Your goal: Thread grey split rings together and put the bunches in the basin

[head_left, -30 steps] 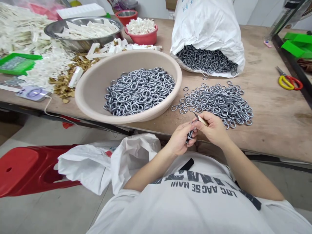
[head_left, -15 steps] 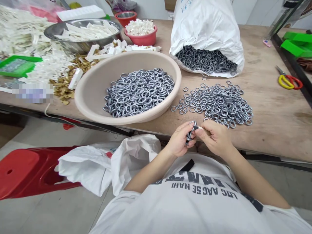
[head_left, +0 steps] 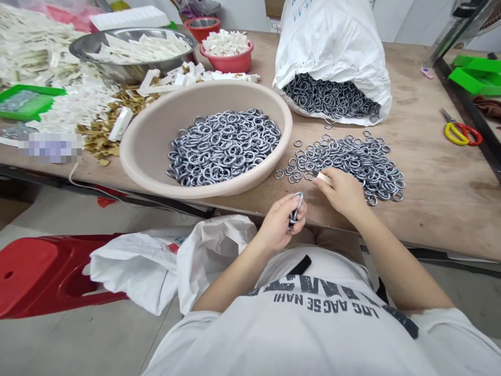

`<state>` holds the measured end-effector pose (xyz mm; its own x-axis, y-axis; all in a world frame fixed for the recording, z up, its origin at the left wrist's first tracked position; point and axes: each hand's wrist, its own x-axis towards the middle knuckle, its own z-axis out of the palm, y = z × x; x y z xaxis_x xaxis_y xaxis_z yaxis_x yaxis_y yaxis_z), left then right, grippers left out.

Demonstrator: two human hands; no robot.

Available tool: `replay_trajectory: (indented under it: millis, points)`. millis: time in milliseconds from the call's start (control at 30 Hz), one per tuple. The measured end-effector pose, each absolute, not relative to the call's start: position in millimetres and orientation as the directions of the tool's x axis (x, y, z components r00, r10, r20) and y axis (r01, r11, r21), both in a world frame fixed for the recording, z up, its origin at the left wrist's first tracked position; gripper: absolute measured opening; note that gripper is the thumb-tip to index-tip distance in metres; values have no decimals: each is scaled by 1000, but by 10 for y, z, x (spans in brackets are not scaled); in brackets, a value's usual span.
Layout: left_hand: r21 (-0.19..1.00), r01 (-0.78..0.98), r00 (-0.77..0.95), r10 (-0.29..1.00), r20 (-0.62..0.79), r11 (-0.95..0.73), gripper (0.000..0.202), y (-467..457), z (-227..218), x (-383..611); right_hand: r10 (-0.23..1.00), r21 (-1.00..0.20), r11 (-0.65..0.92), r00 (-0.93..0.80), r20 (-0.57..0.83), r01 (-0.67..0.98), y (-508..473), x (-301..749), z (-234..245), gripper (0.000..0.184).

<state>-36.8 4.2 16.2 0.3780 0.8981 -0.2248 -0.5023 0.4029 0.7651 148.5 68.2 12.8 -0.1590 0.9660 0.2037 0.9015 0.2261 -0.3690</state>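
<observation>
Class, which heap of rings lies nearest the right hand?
The heap on the table, at the right hand; those in the basin and sack lie farther off.

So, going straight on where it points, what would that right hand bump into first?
The right hand would probably meet the loose grey rings just ahead; its height above the tabletop is hard to judge.

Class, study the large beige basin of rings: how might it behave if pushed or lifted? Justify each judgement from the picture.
The beige basin is probably heavy to lift, given the many rings heaped inside. Its outline is smooth and evenly curved, so it is likely fairly stiff. The rings lie loose, so they would probably shift if it tilted.
</observation>
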Motion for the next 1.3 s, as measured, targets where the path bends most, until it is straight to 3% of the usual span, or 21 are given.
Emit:
replay_trajectory:
  millis: [133,233,300,367,433,500,567,667,833,967,1067,1200,1300]
  points:
    - [795,-507,213,942,-260,334,28,110,119,-450,970,-97,222,-209,125,970,871,1265,126,25]
    - [805,-512,133,954,-271,300,27,129,90,-492,968,-74,236,-228,102,969,891,1211,142,22]
    - [799,-527,112,956,-272,289,27,141,83,-508,964,-177,258,-240,117,950,845,1253,167,19]
    - [794,-537,108,956,-272,287,29,160,82,-506,955,-415,296,-281,98,861,755,1333,206,17]
    - [797,-528,117,954,-275,294,33,181,77,-481,936,-705,270,-349,33,656,633,1418,258,21]
    - [820,-491,121,955,-271,294,34,198,62,-435,913,-872,166,-405,-39,460,507,1483,317,24]
    - [869,-419,115,965,-235,262,34,200,40,-383,900,-898,101,-423,-101,428,405,1521,370,25]
    - [957,-246,124,984,-128,156,34,176,24,-325,909,-827,107,-391,-142,551,325,1529,414,22]
    - [997,-44,212,976,-48,59,33,146,63,-295,962,-794,165,-274,-3,586,307,1452,385,18]
    - [959,-191,303,942,-145,209,32,180,49,-241,976,-952,65,-219,-3,301,268,1407,352,19]
    - [870,-359,308,923,-231,338,28,191,42,-165,973,-995,19,-230,-5,99,211,1419,330,26]
    - [809,-458,329,916,-230,368,26,144,92,-71,981,-999,33,-193,30,11,179,1440,265,27]
    - [787,-488,346,912,-222,377,27,105,146,-51,991,-996,72,-119,66,44,179,1447,232,28]
